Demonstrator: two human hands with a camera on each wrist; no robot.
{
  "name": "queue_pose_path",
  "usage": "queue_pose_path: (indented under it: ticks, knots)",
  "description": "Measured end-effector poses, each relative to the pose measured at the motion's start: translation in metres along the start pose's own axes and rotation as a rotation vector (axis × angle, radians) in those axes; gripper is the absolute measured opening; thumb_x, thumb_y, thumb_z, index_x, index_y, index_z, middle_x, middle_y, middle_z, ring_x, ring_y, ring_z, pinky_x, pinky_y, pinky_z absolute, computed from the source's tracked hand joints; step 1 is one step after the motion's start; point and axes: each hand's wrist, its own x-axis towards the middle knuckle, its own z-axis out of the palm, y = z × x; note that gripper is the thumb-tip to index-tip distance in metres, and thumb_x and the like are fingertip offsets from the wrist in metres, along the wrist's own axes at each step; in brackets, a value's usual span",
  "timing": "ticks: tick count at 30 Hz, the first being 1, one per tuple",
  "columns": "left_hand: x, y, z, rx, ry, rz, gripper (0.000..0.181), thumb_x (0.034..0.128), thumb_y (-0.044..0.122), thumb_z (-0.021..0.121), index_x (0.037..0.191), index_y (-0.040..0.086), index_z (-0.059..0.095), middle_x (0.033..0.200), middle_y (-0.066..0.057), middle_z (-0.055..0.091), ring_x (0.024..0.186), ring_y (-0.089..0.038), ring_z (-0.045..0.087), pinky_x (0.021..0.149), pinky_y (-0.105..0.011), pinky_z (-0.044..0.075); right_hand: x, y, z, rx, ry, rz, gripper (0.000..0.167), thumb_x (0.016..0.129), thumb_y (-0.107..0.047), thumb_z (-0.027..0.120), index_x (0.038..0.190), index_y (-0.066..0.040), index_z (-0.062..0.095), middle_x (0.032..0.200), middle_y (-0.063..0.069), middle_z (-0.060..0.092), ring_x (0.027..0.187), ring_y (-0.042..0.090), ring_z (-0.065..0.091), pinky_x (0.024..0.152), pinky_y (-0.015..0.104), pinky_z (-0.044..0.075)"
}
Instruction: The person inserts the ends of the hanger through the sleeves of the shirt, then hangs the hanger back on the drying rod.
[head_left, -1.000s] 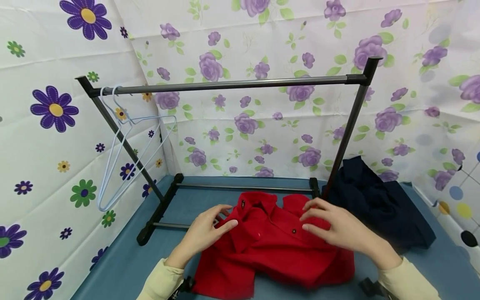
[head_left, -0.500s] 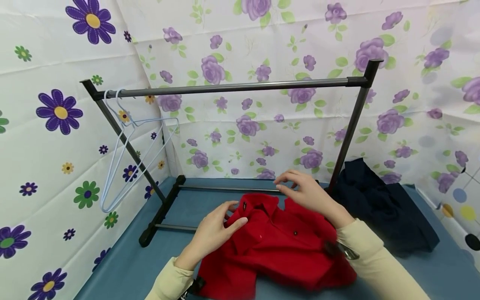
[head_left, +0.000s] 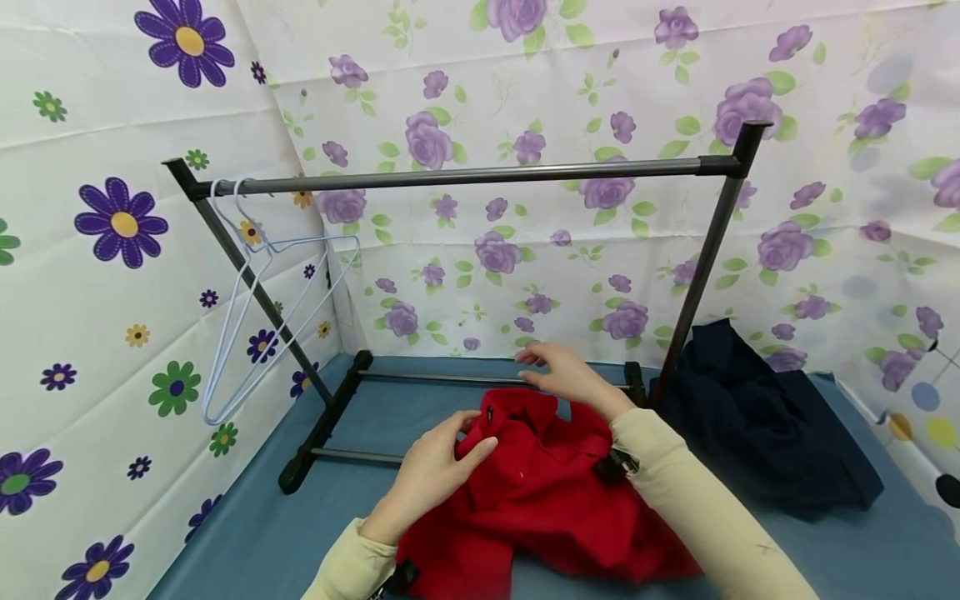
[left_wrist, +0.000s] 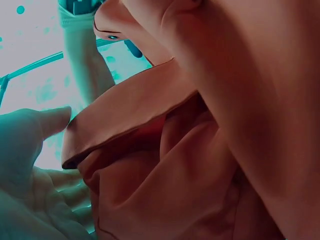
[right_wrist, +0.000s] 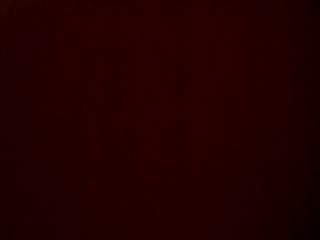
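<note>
Before the rack [head_left: 450, 177], right of its middle: the red shirt [head_left: 517, 500] is lying rumpled on the blue surface [head_left: 262, 533], its collar [head_left: 536, 404] pointing toward the rack's base.
Left hand [head_left: 433, 465]: I am resting it against the collar, on the side nearer the rack's hanger end; my thumb and fingers are standing apart, and I am not visibly pinching the cloth.
Right hand [head_left: 566, 375]: I am hovering it just past the collar, over the rack's base and well below its top bar; my fingers are curving loosely away from the thumb and holding nothing.
Collar: judging by both hands being near it, I am probably arranging the shirt's neck, a tidying step rather than a lift.
Red cloth: the next move is likely calling for my right fingers to be settling on the collar opposite the left, lightly, since one-sided pulling could be bunching it.
Hangers [head_left: 267, 247]: two pale wire ones are hanging at the rack's left end, both untouched.
Dark garment [head_left: 750, 425]: it is lying beside the rack's right leg, away from my fingers.
</note>
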Motion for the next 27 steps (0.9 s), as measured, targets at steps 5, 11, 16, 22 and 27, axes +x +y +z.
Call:
queue_pose_path:
  ticks: [5,11,16,22,27]
  knots:
    - [-0.001,-0.001,0.003,0.006,0.013,-0.001,0.053,0.0998,0.046,0.061,0.136,0.007,0.059,0.118,-0.006,0.068,0.092,-0.018,0.066,0.071,-0.036,0.052,0.009,0.014,0.021,0.002,-0.067,0.104,0.037,0.100,-0.022,0.064,0.133,-0.004,0.062,0.133,0.016,0.061,0.122,0.034,0.057,0.101,0.050,0.046]
    - [-0.004,-0.003,0.005,-0.001,-0.019,-0.004,0.054,0.0995,0.042,0.063,0.138,0.004,0.057,0.122,-0.009,0.067,0.099,-0.022,0.067,0.076,-0.040,0.055,0.010,0.026,0.040,0.027,-0.121,0.211,0.044,0.100,-0.026,0.064,0.138,-0.004,0.059,0.135,0.021,0.060,0.124,0.038,0.056,0.103,0.052,0.045]
    - [-0.009,-0.006,0.006,-0.006,-0.077,-0.046,0.053,0.0994,0.038,0.063,0.139,0.003,0.056,0.123,-0.012,0.067,0.098,-0.024,0.067,0.079,-0.044,0.056,0.005,0.037,0.055,0.013,-0.159,0.258,0.041,0.097,-0.027,0.068,0.133,-0.008,0.063,0.124,0.013,0.066,0.114,0.030,0.062,0.100,0.048,0.047]
    - [-0.016,-0.013,0.008,-0.002,-0.147,-0.101,0.037,0.0977,0.027,0.063,0.127,0.004,0.060,0.106,-0.009,0.069,0.081,-0.017,0.063,0.069,-0.040,0.054,0.004,0.045,0.064,-0.008,-0.151,0.212,0.028,0.096,-0.023,0.068,0.119,-0.007,0.068,0.106,0.005,0.069,0.098,0.023,0.063,0.095,0.045,0.049]
    - [-0.017,-0.019,0.008,-0.002,-0.174,-0.120,0.039,0.0958,0.021,0.061,0.130,0.001,0.059,0.097,-0.009,0.070,0.069,-0.014,0.059,0.062,-0.037,0.050,0.005,0.046,0.065,-0.029,-0.160,0.211,0.024,0.098,-0.021,0.066,0.118,-0.007,0.068,0.106,0.006,0.069,0.098,0.024,0.063,0.095,0.045,0.049]
